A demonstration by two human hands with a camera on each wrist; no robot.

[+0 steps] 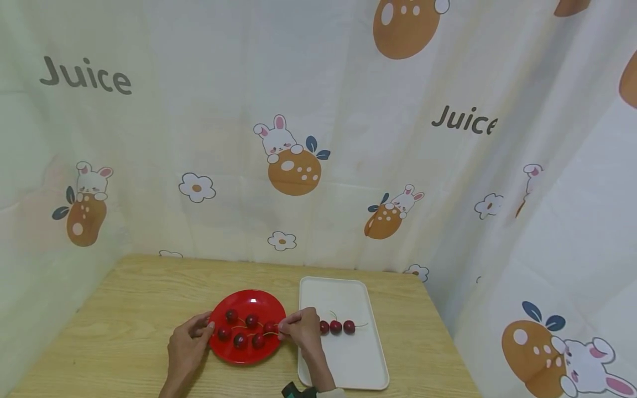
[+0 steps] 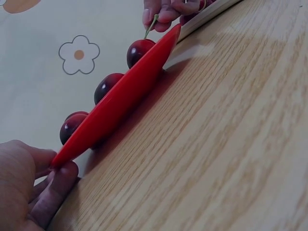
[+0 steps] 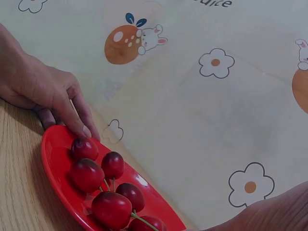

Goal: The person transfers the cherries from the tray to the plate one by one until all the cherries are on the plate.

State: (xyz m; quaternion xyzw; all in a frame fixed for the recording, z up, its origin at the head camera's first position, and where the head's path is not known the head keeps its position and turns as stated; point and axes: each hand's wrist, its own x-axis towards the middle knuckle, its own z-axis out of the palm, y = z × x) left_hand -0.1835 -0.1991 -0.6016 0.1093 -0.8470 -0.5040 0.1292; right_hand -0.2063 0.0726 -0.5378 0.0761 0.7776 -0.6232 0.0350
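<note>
My left hand [image 1: 186, 348] grips the left rim of a red plate [image 1: 244, 355], thumb on top and fingers beneath, as the left wrist view shows. Several dark red cherries [image 1: 240, 340] with green stems lie on that plate. At its right edge my right hand [image 1: 304, 331] pinches a cherry's stem [image 2: 151, 26] between thumb and fingers. That cherry [image 2: 139, 52] appears at the plate's far rim in the left wrist view. In the right wrist view, the cherries [image 3: 111, 210] sit close together, and the right fingertips are out of frame.
Right of the plate a white rectangular tray [image 1: 343, 365] lies on the wooden table [image 1: 124, 309], under my right forearm. A row of cherries [image 1: 335, 327] crosses its middle, partly behind my hand. A printed curtain [image 1: 224, 221] hangs around the table's back and sides.
</note>
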